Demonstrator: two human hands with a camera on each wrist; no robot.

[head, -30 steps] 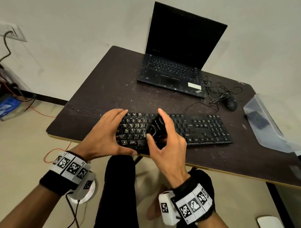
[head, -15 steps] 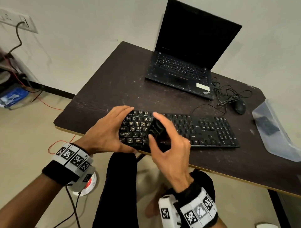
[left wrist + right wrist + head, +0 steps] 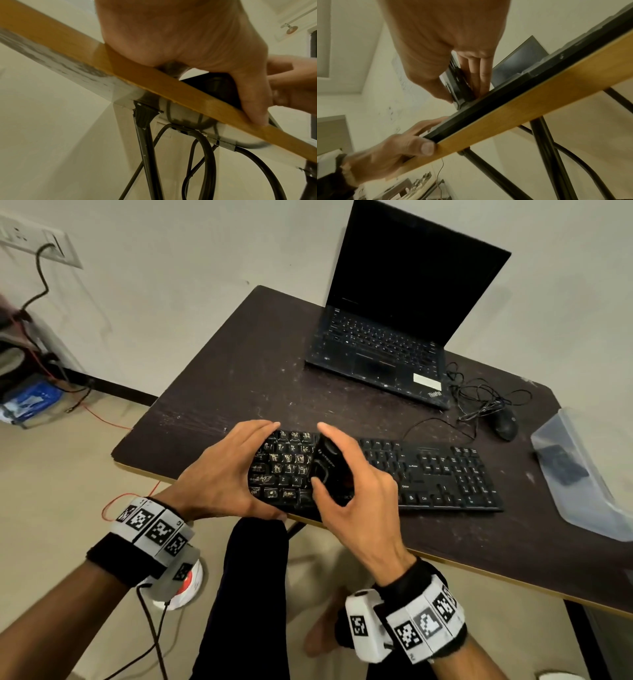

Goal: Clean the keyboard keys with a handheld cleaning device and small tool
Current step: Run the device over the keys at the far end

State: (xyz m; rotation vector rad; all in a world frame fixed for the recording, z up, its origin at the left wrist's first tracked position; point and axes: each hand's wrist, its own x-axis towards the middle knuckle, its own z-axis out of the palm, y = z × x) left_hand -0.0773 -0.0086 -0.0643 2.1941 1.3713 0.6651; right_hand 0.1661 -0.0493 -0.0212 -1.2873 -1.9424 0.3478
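Observation:
A black keyboard (image 3: 445, 474) lies along the near edge of the dark table (image 3: 239, 371). My left hand (image 3: 222, 474) clamps its left end, fingers over the far edge and thumb at the near edge. My right hand (image 3: 359, 498) grips a black handheld cleaning device (image 3: 330, 470), which stands on the keys just right of the left hand. In the right wrist view the device (image 3: 457, 83) is pressed down onto the keyboard (image 3: 488, 112), thumb on one side and fingers (image 3: 479, 70) on the other. No small tool is in view.
An open black laptop (image 3: 394, 347) stands at the back of the table. A black mouse (image 3: 503, 422) with a tangled cable (image 3: 479, 395) lies behind the keyboard's right end. A clear plastic bag (image 3: 589, 474) sits at the right edge. Metal table legs (image 3: 147, 148) run below.
The view has swung slightly. The right hand and device have stayed on the keyboard's left-middle keys with only a small shift. The left hand keeps its hold.

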